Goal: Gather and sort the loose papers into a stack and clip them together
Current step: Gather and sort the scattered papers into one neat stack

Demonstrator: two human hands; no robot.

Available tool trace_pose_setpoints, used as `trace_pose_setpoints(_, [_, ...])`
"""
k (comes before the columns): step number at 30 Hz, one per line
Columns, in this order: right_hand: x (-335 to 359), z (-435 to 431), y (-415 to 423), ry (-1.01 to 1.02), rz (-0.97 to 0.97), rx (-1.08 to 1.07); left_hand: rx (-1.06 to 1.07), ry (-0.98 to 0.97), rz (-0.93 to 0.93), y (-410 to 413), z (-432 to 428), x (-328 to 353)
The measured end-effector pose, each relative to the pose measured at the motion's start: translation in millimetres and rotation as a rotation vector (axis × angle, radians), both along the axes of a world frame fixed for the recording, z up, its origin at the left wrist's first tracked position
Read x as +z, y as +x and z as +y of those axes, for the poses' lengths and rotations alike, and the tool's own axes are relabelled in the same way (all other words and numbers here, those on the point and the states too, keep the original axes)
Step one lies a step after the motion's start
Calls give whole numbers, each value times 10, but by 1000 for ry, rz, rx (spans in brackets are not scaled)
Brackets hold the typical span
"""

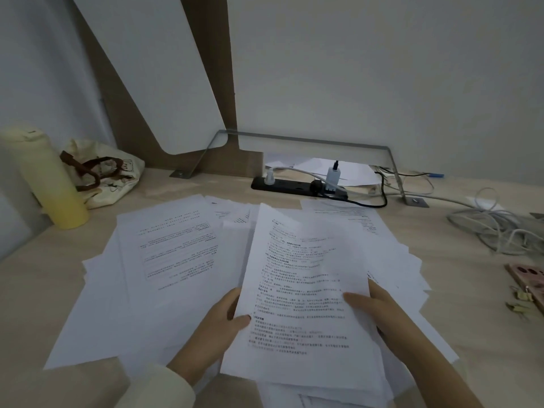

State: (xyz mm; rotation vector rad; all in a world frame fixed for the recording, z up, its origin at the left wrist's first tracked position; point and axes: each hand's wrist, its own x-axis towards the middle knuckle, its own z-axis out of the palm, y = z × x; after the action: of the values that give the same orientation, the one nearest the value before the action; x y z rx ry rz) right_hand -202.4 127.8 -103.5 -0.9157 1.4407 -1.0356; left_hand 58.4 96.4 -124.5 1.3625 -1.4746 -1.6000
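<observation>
A small stack of printed white papers [303, 290] is lifted off the desk in front of me, held by both hands. My left hand [219, 322] grips its left edge, thumb on top. My right hand [374, 310] holds the right side, thumb lying on the page. Several more loose printed sheets [173, 245] lie spread over the desk to the left, behind and under the held stack. Small binder clips [519, 301] lie near the desk's right edge, apart from both hands.
A yellow bottle [47, 184] and a cloth bag [103, 172] stand at the back left. A black power strip [297, 187] with plugs lies at the back, and a tangle of grey cables [497, 231] at the right. A pink tray [527, 278] sits beside the clips.
</observation>
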Motion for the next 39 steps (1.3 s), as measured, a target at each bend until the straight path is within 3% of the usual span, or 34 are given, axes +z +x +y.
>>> trace_pose_setpoints(5, [155, 32, -29, -59, -222, 66, 173, -104, 84, 90, -74, 99])
trace_pose_setpoints(11, [258, -49, 190, -35, -278, 201, 173, 119, 453, 130, -95, 252])
trace_pose_setpoints(18, [256, -250, 765, -72, 50, 261, 337, -13, 303, 590, -158, 251])
trace_pose_setpoints(24, [222, -443, 1185, -68, 77, 412, 459, -7, 217, 1104, -171, 133])
trace_pose_setpoints(29, [125, -627, 918, -30, 379, 53, 595, -117, -1, 1407, -169, 29])
trace_pose_setpoints(34, [56, -610, 327, 164, 492, -260, 610, -151, -166, 1415, -86, -97])
trace_pose_setpoints(39, [8, -575, 130, 213, 309, -309, 611, -163, -219, 1382, -41, -106])
